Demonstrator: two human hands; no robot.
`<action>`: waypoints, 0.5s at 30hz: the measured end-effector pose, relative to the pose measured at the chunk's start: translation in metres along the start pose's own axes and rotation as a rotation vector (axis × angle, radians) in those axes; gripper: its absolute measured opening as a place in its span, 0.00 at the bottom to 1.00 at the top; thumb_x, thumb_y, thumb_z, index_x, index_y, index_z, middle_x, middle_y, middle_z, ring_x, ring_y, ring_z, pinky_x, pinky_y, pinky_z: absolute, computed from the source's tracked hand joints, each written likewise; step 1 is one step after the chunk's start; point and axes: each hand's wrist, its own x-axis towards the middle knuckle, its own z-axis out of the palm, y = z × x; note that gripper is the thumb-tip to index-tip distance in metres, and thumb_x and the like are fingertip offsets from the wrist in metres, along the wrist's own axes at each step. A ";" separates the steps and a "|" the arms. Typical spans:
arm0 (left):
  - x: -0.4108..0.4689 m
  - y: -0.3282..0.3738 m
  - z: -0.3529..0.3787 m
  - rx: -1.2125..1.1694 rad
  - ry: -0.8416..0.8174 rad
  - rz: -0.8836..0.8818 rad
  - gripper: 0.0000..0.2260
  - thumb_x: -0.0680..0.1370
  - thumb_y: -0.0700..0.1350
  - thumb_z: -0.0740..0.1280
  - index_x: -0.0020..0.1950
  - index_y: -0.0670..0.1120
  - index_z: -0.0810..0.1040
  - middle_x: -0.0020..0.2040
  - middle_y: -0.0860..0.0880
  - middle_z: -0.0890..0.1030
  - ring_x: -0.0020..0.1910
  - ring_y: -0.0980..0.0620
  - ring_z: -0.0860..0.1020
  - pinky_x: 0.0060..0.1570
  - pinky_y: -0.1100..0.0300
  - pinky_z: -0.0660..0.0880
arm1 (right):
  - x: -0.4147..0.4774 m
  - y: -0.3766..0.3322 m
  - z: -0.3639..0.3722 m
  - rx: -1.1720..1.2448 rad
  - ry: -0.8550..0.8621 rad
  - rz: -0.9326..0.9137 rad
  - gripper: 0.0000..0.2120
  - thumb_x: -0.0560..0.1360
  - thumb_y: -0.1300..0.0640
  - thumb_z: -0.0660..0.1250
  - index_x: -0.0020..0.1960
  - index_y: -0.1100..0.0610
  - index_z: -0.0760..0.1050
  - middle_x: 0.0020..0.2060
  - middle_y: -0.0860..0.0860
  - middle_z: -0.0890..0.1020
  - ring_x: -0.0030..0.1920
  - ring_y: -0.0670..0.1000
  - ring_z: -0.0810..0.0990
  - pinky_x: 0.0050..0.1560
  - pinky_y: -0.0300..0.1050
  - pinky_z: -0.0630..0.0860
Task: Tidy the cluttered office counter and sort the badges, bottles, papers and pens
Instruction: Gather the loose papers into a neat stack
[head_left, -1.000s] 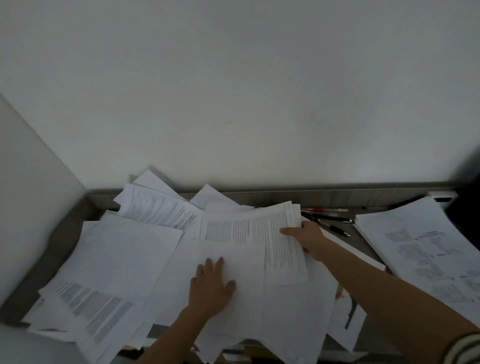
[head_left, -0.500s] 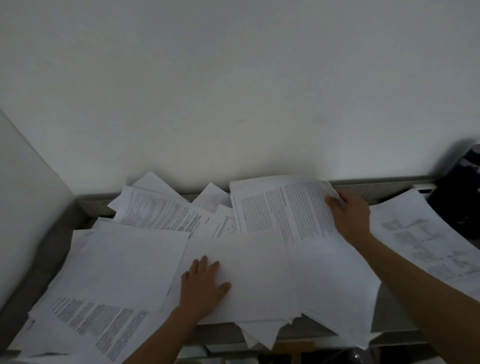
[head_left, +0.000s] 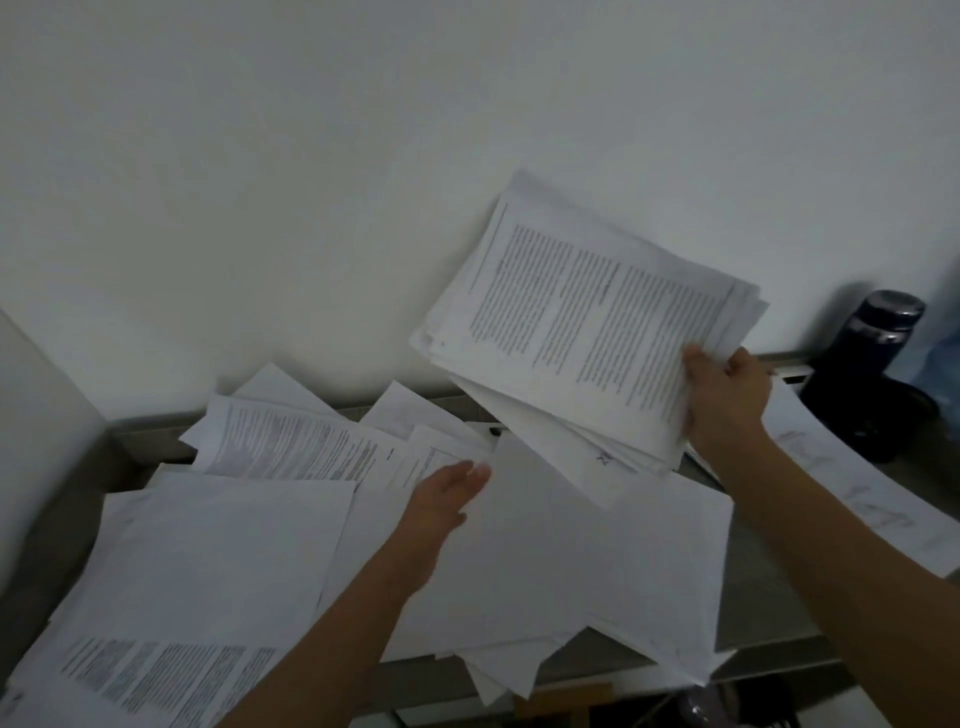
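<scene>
My right hand (head_left: 724, 400) grips a thick stack of printed papers (head_left: 582, 322) by its right edge and holds it tilted up above the counter, in front of the wall. My left hand (head_left: 441, 496) hovers flat with fingers together just over the loose white sheets (head_left: 545, 561) in the middle of the counter, holding nothing. More printed pages (head_left: 291, 447) lie scattered to the left and at the back. A dark blue bottle (head_left: 878, 364) stands at the far right by the wall.
A page with diagrams (head_left: 852, 493) lies on the right of the grey counter (head_left: 769, 582). A side wall (head_left: 36, 410) closes the left end. Sheets overhang the counter's front edge (head_left: 498, 675). Dark items sit below the counter.
My right hand has lifted the stack of papers off the counter, up and to the right. My left hand has come off the sheet it pressed and moved forward. The bottle has come into view.
</scene>
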 end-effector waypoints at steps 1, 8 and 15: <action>0.001 0.011 0.004 -0.176 -0.040 -0.002 0.31 0.70 0.63 0.71 0.68 0.49 0.72 0.68 0.47 0.75 0.63 0.50 0.75 0.61 0.52 0.71 | -0.004 0.008 0.002 0.007 -0.009 0.049 0.11 0.77 0.60 0.67 0.59 0.58 0.76 0.46 0.47 0.80 0.43 0.43 0.80 0.43 0.40 0.79; 0.018 0.022 -0.005 -0.702 0.075 -0.035 0.16 0.77 0.36 0.67 0.64 0.42 0.76 0.63 0.40 0.79 0.60 0.40 0.78 0.62 0.41 0.72 | -0.067 0.074 -0.001 -0.050 -0.451 0.549 0.13 0.73 0.69 0.69 0.57 0.62 0.75 0.51 0.57 0.83 0.49 0.57 0.83 0.48 0.55 0.80; 0.001 0.036 -0.043 -0.459 0.072 0.202 0.26 0.68 0.31 0.73 0.64 0.43 0.76 0.59 0.43 0.82 0.57 0.44 0.80 0.55 0.46 0.78 | -0.044 0.074 -0.018 -0.200 -0.926 0.648 0.22 0.67 0.67 0.72 0.60 0.59 0.76 0.56 0.57 0.83 0.56 0.57 0.82 0.57 0.55 0.78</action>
